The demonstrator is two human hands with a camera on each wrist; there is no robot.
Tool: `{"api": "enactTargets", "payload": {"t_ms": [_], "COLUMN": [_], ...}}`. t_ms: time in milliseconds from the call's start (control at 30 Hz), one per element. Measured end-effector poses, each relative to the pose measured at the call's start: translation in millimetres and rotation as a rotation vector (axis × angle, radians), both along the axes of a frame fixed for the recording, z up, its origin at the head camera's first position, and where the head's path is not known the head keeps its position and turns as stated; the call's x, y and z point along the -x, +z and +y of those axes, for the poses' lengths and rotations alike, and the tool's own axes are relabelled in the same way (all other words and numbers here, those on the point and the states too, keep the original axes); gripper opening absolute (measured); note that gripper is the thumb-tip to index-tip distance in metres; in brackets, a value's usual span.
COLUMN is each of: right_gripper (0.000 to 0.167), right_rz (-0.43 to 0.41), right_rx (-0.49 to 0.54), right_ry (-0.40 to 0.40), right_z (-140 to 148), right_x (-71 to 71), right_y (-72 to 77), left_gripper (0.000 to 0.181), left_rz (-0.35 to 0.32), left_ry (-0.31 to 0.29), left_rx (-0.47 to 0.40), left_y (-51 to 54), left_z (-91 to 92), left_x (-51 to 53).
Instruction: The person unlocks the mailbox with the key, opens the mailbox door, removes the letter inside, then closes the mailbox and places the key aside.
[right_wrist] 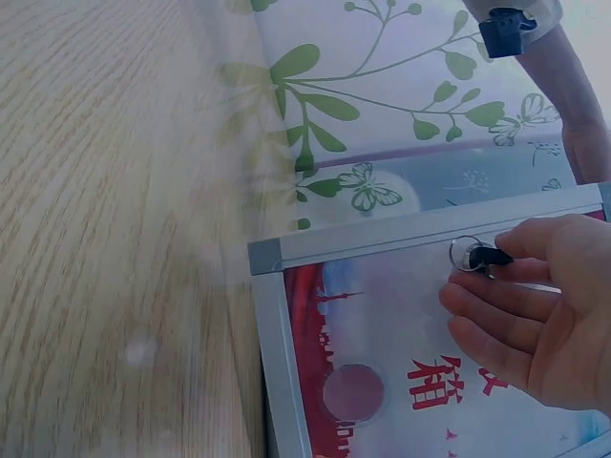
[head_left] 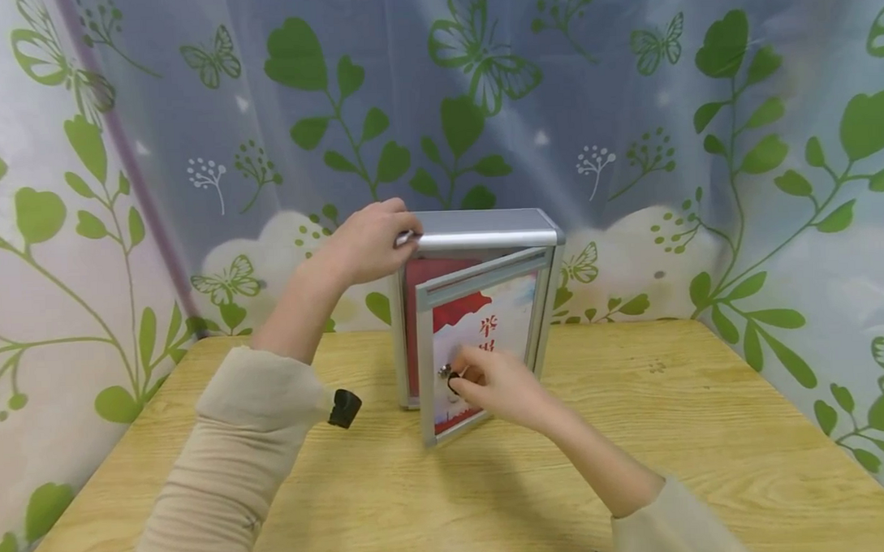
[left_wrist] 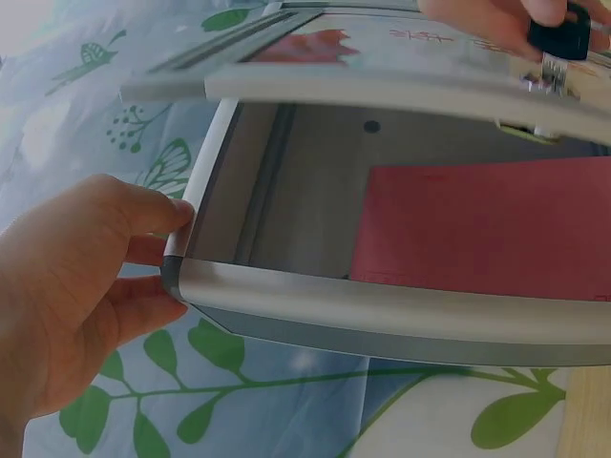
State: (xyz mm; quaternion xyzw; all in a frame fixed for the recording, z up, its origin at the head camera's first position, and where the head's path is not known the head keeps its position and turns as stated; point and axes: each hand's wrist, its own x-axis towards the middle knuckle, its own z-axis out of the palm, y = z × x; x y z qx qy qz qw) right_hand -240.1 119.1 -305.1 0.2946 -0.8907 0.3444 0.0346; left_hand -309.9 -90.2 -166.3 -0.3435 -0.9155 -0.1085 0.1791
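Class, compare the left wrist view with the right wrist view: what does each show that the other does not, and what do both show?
Only the left wrist view: the box's inner back wall and a dark round spot on it.
Only the right wrist view: a round patch on the door, and a black device at the left sleeve's cuff.
Both: the door, right hand, black-headed key and leaf-print curtain.

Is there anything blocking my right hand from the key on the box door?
Nothing visible: your right hand pinches the black-headed key at the partly open door. Your left hand is away at the box's top corner.
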Motion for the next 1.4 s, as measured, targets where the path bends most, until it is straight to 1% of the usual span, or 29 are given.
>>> {"api": "enactTargets", "payload": {"t_ms": [200, 300, 500, 667, 867, 1000, 1133, 1200, 1267, 1333, 1400], "right_gripper": [0.010, 0.009, 0.007, 0.010, 0.011, 0.012, 0.013, 0.014, 0.014, 0.014, 0.014], "right_rz": [-0.020, -0.056, -0.137, -0.159, -0.245, -0.277, -0.340, -0.380, -0.406, -0.432, -0.452], "right_rx": [-0.010, 0.007, 0.066, 0.031, 0.043, 0.072, 0.114, 0.131, 0.134, 0.135, 0.136], "right_ry": [0.088, 0.131, 0.228, 0.277, 0.317, 0.353, 0.382, 0.391, 0.401, 0.408, 0.411], "right_z": [11.1, 16.7, 30.5, 43.2, 58.1, 68.6, 80.1, 86.2, 92.2, 97.9, 103.1], "right_x": [-1.6, -0.9, -1.8, -1.3, -2.9, -4.5, -6.5, -7.8, -9.1, -10.7, -11.8], "right_y": [5.3, 6.9, 9.5, 11.9, 10.9, 8.6, 7.3, 7.6, 8.2, 9.4, 9.7], "left_gripper": [0.021, 0.021, 0.022, 0.022, 0.022, 0.022, 0.022, 0.022, 0.022, 0.022, 0.021], "left_rz": [0.018, 0.030, 0.075, 0.109, 0.101, 0.094, 0.096, 0.111, 0.142, 0.183, 0.234], "left_ry": [-0.004, -0.002, 0.017, 0.017, 0.016, 0.015, 0.021, 0.026, 0.027, 0.026, 0.013], "left_rx": [-0.013, -0.032, -0.066, -0.081, -0.115, -0.138, -0.144, -0.139, -0.139, -0.145, -0.166], "left_y": [-1.2, -3.0, -9.3, -13.0, -18.5, -20.2, -21.0, -22.1, -24.4, -27.6, -32.2], "left_z": [-0.1, 0.5, 1.5, 1.4, 3.3, 4.6, 5.0, 5.1, 5.4, 5.9, 6.2], "left_x": [-0.8, -0.8, 0.4, 1.3, 1.9, 1.4, 0.0, -0.5, -0.4, 0.0, 1.4]}}
